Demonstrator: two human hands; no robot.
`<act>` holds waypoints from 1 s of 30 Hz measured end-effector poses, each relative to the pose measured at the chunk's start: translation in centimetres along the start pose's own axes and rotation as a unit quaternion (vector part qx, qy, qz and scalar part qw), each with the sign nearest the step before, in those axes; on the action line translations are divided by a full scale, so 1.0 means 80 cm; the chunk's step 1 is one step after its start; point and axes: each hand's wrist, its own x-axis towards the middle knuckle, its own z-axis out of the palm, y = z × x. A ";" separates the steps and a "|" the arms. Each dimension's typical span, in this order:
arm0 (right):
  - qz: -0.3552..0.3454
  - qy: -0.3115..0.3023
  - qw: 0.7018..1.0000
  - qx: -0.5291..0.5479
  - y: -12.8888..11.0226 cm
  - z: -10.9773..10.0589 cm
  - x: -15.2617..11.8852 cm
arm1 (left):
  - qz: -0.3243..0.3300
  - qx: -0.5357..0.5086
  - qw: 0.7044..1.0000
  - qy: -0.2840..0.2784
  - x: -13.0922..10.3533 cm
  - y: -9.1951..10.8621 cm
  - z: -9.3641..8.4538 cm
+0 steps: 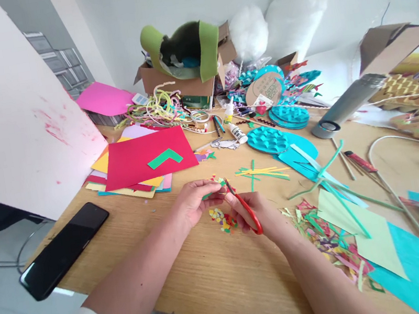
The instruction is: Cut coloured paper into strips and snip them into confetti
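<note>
My right hand [255, 210] is closed around a pair of scissors [250, 210] with red handles. Their blades point up and to the left, right at the fingertips of my left hand [199, 200]. Those left fingers are pinched together; what lies between them is too small to make out. Just below both hands, a little pile of cut paper bits [223, 220] in yellow, red, green and white lies on the wooden table [213, 278]. More coloured bits show behind my fingertips. Beyond my right hand, thin yellow and green paper strips [265, 171] lie crossed.
A black phone [67, 248] lies at the left edge. A red sheet [134, 161] with a green paper piece [164, 158] tops a paper stack. Paper scraps [336, 243] spread at right, near a metal flask [348, 106]. Glue bottles [238, 134] and a full cardboard box [182, 84] stand behind.
</note>
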 end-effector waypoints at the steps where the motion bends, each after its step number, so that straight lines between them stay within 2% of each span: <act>1: -0.009 -0.001 1.000 0.006 -0.001 0.001 0.000 | 0.005 -0.021 1.000 0.006 -0.001 -0.001 0.002; 7: -0.022 -0.001 1.000 0.011 -0.007 0.007 -0.003 | 0.026 -0.086 0.995 0.050 -0.007 -0.008 0.016; 30: -0.010 0.019 1.000 0.004 0.000 0.012 0.002 | 0.046 -0.118 0.990 0.055 -0.011 -0.024 0.023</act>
